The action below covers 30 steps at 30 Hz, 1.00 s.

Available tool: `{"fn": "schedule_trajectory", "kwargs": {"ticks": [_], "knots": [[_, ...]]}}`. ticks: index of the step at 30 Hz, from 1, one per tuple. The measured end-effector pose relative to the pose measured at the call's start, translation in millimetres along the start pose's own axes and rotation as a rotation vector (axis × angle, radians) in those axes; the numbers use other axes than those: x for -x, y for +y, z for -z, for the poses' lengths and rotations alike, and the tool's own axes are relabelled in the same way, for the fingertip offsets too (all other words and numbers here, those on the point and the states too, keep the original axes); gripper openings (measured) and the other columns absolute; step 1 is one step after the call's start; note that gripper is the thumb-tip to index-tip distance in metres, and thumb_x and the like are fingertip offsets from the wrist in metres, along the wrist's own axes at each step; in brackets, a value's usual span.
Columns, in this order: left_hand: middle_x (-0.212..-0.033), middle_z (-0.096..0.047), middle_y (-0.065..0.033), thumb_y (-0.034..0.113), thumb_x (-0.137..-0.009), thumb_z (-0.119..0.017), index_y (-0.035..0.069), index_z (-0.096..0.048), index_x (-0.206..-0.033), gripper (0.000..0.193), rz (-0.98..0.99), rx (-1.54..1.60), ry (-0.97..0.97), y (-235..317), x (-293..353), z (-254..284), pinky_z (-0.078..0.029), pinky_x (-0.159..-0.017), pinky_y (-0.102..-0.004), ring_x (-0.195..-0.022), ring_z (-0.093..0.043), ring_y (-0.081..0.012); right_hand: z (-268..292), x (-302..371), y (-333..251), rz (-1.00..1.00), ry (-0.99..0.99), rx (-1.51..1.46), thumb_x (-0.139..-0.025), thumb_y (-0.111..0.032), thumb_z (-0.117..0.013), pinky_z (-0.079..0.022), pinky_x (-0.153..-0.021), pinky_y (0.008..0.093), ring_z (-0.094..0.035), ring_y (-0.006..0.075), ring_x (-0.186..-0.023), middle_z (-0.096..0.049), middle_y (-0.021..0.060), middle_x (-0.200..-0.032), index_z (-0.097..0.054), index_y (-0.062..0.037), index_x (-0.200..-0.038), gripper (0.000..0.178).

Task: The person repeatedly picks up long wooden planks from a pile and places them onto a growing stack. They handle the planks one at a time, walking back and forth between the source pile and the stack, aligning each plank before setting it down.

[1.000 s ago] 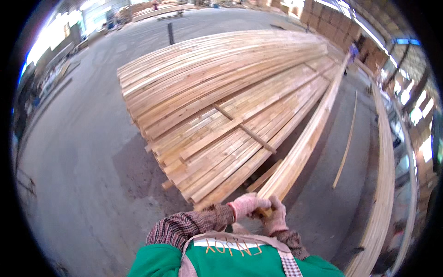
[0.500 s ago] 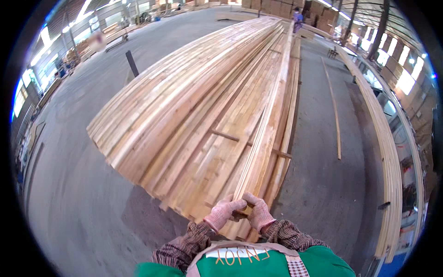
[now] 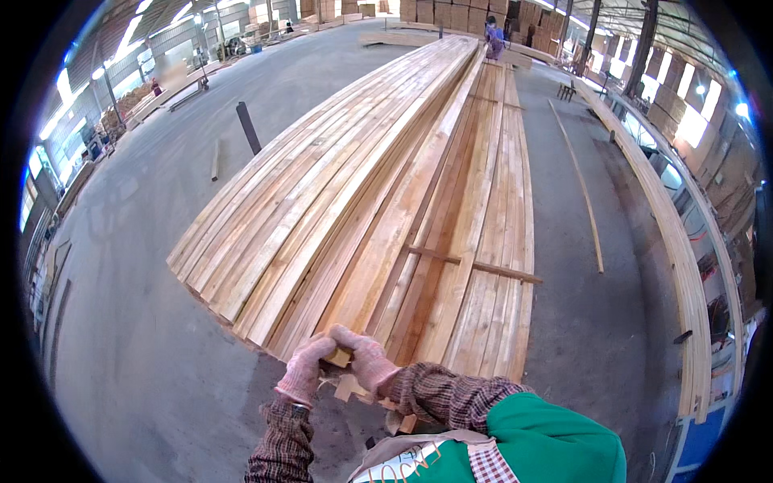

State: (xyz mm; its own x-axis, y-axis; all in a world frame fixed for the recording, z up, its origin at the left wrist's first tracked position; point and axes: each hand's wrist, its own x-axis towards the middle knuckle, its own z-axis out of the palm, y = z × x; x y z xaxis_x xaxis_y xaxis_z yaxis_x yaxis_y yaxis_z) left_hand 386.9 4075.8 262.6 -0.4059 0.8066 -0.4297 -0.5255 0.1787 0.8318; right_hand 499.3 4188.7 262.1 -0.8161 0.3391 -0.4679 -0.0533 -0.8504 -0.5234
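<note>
Both gloved hands grip the near end of a long wooden board (image 3: 378, 262). My left hand (image 3: 303, 373) closes round the end's left side. My right hand (image 3: 366, 359) is wrapped over its right side, beside the left. The board runs away from me along the right edge of the higher pile of planks (image 3: 298, 209). To its right lies a lower layer of planks (image 3: 493, 322) with a thin cross stick (image 3: 507, 273) on it. At the far end stands a person (image 3: 494, 42) in purple; their hands are too small to make out.
A dark post (image 3: 248, 129) rises left of the pile, near a short wood piece (image 3: 215, 159) on the floor. On the right a thin strip (image 3: 581, 189) lies on the floor, and a long row of boards (image 3: 672, 221) runs beside a bench.
My hands have moved left with the board end, from the lower layer to beside the higher pile. More lower planks and the cross stick now show on the right.
</note>
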Motion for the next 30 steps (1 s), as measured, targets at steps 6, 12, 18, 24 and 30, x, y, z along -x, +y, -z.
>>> {"fn": "schedule_trajectory", "kwargs": {"ticks": [6, 12, 18, 24, 30], "knots": [[-0.098, -0.064, -0.0019, 0.027, -0.086, -0.066, 0.002, -0.065, -0.119, 0.041, -0.078, -0.140, 0.082, 15, 8, 39, -0.050, -0.075, -0.0280, -0.086, -0.061, -0.0138, -19, -31, 36, 0.123, -0.059, 0.132, -0.100, -0.030, -0.061, -0.054, -0.093, 0.0349, -0.065, 0.0177, -0.104, -0.068, 0.0058, -0.114, -0.068, 0.0000, -0.114, 0.034], [-0.089, -0.057, 0.0043, 0.023, -0.086, -0.065, 0.004, -0.063, -0.116, 0.036, 0.013, -0.142, 0.132, 7, 10, 28, -0.043, -0.073, -0.0235, -0.082, -0.053, -0.0071, -3, -32, 37, 0.017, 0.001, 0.080, -0.100, -0.025, -0.058, -0.055, -0.091, 0.0376, -0.063, 0.0170, -0.109, -0.067, 0.0055, -0.115, -0.066, -0.0055, -0.117, 0.028], [-0.095, -0.067, -0.0100, 0.027, -0.079, -0.080, -0.010, -0.034, -0.149, 0.091, 0.077, -0.109, 0.199, -54, -4, 7, -0.053, -0.056, -0.0291, -0.070, -0.066, -0.0174, 44, -5, 30, -0.117, 0.128, 0.009, -0.094, -0.024, -0.066, -0.055, -0.092, 0.0403, -0.064, 0.0227, -0.109, -0.067, 0.0066, -0.114, -0.064, -0.0077, -0.120, 0.031], [-0.107, -0.067, -0.0131, 0.025, -0.082, -0.076, -0.005, -0.047, -0.141, 0.072, 0.098, 0.128, 0.153, -99, -8, -9, -0.059, -0.072, -0.0343, -0.088, -0.069, -0.0221, 67, 9, 31, -0.093, 0.254, 0.083, -0.091, -0.031, -0.070, -0.056, -0.085, 0.0374, -0.069, 0.0232, -0.097, -0.070, 0.0101, -0.108, -0.067, -0.0031, -0.112, 0.035], [-0.113, -0.067, -0.0093, 0.028, -0.086, -0.070, 0.002, -0.059, -0.132, 0.054, 0.044, 0.278, 0.095, -79, -12, 14, -0.059, -0.078, -0.0362, -0.098, -0.067, -0.0225, 28, -6, 21, -0.034, 0.174, 0.194, -0.090, -0.026, -0.072, -0.058, -0.088, 0.0403, -0.069, 0.0241, -0.099, -0.069, 0.0104, -0.107, -0.066, -0.0032, -0.114, 0.034]]}}
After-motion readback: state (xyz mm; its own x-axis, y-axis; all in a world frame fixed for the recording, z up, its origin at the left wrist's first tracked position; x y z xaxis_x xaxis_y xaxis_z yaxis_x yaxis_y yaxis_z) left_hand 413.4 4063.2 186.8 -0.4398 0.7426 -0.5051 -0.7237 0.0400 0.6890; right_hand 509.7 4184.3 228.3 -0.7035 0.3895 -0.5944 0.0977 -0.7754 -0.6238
